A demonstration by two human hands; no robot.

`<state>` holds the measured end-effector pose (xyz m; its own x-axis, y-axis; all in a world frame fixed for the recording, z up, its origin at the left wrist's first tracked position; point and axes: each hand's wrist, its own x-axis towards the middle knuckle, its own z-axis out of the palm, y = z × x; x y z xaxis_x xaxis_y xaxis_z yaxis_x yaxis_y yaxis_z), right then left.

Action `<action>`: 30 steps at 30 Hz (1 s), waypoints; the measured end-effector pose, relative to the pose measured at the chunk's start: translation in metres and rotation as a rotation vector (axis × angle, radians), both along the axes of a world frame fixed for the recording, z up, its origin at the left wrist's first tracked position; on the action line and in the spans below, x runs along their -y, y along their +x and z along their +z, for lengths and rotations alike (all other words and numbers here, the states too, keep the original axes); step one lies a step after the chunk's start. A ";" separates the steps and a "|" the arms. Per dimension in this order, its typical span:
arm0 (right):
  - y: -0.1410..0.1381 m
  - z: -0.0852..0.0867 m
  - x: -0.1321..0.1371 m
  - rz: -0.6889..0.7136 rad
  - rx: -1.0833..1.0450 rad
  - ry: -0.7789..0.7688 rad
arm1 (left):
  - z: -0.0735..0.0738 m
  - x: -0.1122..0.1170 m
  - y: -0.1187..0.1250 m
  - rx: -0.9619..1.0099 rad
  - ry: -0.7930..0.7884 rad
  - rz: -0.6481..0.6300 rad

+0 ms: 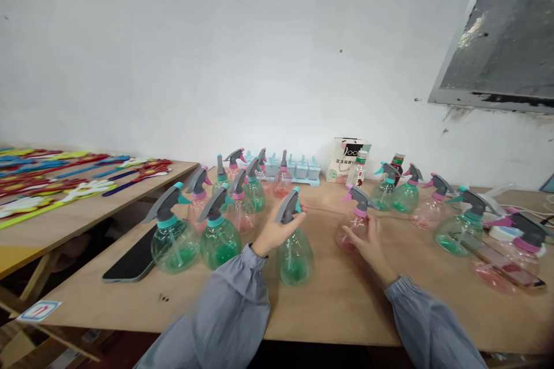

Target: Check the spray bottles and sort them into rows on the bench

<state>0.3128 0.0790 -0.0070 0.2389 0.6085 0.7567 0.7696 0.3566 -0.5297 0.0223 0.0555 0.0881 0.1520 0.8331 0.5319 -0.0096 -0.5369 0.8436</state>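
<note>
I see 2 hands busy at a wooden table. The left hand (279, 232), in the middle of the frame, is curled around the neck of a green spray bottle (295, 259), just under its grey top. The bottle stands upright on the wooden table (329, 311). The right hand (369, 242), a little right of the middle, is bent around the near side of a pink spray bottle (346, 228), thumb on one side and fingers on the other. Both hands are closed only as far as the bottles let them.

More green and pink bottles (220, 245) stand in a bunch left of the middle, and 5 others (459, 233) stand at the right. A black phone (130, 259) lies at the lower left. Behind, by the wall (259, 57), are a light blue mould (305, 170) and a printed box (340, 161).
</note>
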 end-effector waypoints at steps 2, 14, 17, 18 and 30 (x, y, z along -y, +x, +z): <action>-0.003 0.001 0.001 0.011 0.000 0.015 | 0.002 0.001 -0.001 -0.040 -0.020 0.086; -0.002 0.001 0.000 0.024 -0.003 0.017 | 0.010 0.002 -0.004 -0.009 -0.072 0.111; -0.002 0.001 0.000 0.027 -0.010 0.005 | 0.010 0.002 -0.005 0.029 -0.031 0.104; -0.002 0.002 0.000 0.029 -0.012 0.006 | 0.010 0.003 -0.005 0.044 -0.019 0.102; -0.003 0.004 0.003 0.043 -0.029 -0.005 | 0.002 0.001 -0.002 0.021 0.087 0.106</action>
<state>0.3094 0.0758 -0.0030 0.2337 0.6228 0.7467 0.7380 0.3864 -0.5533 0.0206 0.0541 0.0901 0.0541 0.7947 0.6047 0.0337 -0.6066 0.7943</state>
